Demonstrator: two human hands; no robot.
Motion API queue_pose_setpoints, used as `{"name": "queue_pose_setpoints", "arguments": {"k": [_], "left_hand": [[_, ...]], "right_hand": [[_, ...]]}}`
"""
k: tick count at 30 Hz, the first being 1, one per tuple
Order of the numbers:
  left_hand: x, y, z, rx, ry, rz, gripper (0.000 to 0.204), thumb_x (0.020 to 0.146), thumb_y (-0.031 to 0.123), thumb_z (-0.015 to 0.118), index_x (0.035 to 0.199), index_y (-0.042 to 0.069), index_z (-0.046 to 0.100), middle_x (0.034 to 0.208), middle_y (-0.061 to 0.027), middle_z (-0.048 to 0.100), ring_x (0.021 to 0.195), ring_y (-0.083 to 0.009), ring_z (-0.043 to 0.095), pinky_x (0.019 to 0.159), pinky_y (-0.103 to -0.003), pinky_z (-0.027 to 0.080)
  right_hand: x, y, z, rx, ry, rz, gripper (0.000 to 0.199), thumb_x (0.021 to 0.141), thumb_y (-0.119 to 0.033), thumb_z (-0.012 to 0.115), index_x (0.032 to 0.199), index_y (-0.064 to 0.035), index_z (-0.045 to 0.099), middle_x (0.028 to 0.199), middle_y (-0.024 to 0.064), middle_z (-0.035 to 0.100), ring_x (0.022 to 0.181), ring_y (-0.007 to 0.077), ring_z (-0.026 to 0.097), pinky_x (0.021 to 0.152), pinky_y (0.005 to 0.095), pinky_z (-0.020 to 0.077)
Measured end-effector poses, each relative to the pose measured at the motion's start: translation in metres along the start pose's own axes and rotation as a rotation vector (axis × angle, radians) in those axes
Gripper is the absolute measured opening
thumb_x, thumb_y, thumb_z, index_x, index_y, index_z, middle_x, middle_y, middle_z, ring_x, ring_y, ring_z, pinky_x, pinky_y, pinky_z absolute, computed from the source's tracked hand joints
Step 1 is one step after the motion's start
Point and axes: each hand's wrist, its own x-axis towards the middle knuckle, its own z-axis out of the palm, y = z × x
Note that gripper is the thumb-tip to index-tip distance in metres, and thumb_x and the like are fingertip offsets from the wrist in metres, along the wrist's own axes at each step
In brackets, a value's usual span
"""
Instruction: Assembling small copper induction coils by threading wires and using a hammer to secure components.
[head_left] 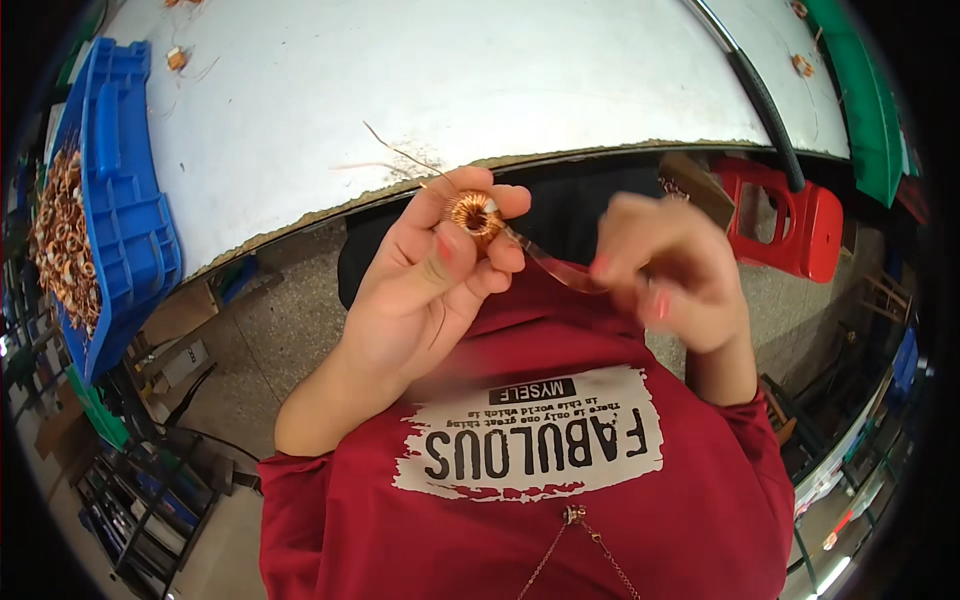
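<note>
My left hand (420, 260) pinches a toroidal coil (474, 216) between thumb and fingers, just beyond the table's near edge. Shiny copper wire is wound round the ring, with a pale patch at its upper right. Two thin wire ends stick out of the coil toward the upper left, over the white tabletop. From its right side a copper wire (565, 273), smeared by motion, runs in a loose curve to my right hand (670, 270). That hand is blurred, its fingers curled and closed on the wire; the exact grip point is unclear.
A blue bin (125, 200) heaped with copper coils stands at the left. Loose coils (177, 59) lie on the white table (480, 70). A green bin (850, 90) and a black flexible tube (768, 110) are at the far right, above a red stool (815, 225).
</note>
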Motion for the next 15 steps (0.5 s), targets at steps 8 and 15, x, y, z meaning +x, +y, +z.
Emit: {"name": "queue_pose_setpoints", "arguments": {"k": [8, 15], "left_hand": [[-0.001, 0.005, 0.009, 0.108, 0.04, 0.034, 0.042, 0.091, 0.01, 0.059, 0.129, 0.001, 0.043, 0.125, -0.0204, 0.053, 0.1, -0.0236, 0.063, 0.081, -0.024, 0.055], [0.003, 0.009, 0.001, 0.202, 0.018, -0.007, 0.04, 0.092, 0.009, 0.058, 0.129, 0.001, 0.044, 0.124, -0.0196, 0.054, 0.104, -0.0253, 0.062, 0.085, -0.027, 0.054]], "right_hand": [[0.005, 0.004, 0.023, 0.924, 0.031, 0.061, 0.039, 0.094, -0.011, 0.053, 0.125, 0.0116, 0.045, 0.076, 0.0159, 0.061, 0.049, 0.0111, 0.048, 0.041, 0.0159, 0.0351], [0.003, 0.016, 0.019, 1.119, -0.045, 0.087, 0.034, 0.093, -0.01, 0.051, 0.119, 0.0118, 0.048, 0.076, 0.017, 0.062, 0.048, 0.013, 0.048, 0.041, 0.0182, 0.0399]]}}
